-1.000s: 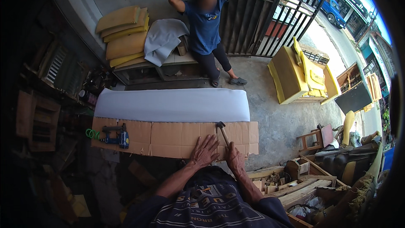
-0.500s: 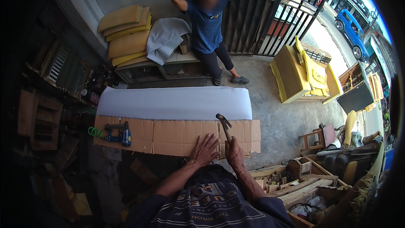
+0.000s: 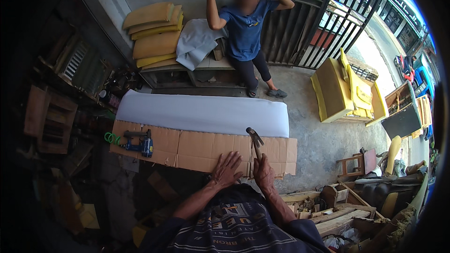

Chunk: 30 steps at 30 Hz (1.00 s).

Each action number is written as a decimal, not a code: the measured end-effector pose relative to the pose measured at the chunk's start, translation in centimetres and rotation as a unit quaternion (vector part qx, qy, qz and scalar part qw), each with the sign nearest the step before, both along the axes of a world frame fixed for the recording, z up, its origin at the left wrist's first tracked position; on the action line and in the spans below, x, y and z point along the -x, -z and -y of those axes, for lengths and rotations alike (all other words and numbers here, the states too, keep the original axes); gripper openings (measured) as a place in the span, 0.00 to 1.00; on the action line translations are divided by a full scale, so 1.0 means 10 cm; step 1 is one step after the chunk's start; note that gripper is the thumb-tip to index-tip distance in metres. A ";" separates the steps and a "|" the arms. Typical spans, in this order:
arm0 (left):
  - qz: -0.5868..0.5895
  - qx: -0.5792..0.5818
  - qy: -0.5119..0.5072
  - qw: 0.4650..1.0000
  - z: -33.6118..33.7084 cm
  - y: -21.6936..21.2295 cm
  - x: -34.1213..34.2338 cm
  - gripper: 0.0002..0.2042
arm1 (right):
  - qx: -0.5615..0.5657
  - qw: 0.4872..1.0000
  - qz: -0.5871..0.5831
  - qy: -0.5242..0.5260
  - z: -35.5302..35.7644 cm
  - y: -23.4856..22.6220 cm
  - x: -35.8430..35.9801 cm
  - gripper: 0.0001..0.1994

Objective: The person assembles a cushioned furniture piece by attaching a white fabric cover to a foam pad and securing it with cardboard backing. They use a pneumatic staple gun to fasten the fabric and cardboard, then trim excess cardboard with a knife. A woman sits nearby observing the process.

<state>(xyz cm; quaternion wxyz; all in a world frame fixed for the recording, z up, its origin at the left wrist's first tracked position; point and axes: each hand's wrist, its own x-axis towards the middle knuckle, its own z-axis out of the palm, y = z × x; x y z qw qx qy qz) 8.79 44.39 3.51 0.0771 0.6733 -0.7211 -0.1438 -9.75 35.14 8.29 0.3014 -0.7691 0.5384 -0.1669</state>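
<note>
Over on the far left, wooden frames (image 3: 49, 117) lean in the shadow beside the work surface. On the left end of the flat brown cardboard sheet (image 3: 197, 149) lies a blue power tool (image 3: 139, 143) with a green coiled hose (image 3: 111, 137) just beside it, well apart from both hands. Beyond the cardboard, touching its far edge, a long white padded panel (image 3: 201, 115) runs across the bench. Behind that, a stack of yellow foam cushions (image 3: 152, 35) sits on a low shelf with a grey cloth (image 3: 196, 42) draped next to it.

Nearer the middle, the left hand (image 3: 227, 169) lies flat on the cardboard near its front edge, fingers spread wide, gripping nothing. Just beside it, the right hand (image 3: 263, 172) is wrapped closed around the wooden handle of a hammer (image 3: 256, 141); the hammer stands raised above the cardboard, its metal head up near the edge of the white panel.

Further back, another person in a blue shirt (image 3: 246, 28) stands by a dark metal gate (image 3: 318, 14) with both arms lifted to the head.

To the right, a yellow upholstered seat frame (image 3: 344, 91) rests on the concrete floor, and scraps of timber (image 3: 328, 206) pile up at the near right.
</note>
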 end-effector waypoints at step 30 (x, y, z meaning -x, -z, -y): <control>0.010 -0.044 -0.033 0.998 -0.16 -0.12 -0.09 0.41 | 0.045 0.993 0.079 -0.081 0.05 -0.02 -0.29 0.13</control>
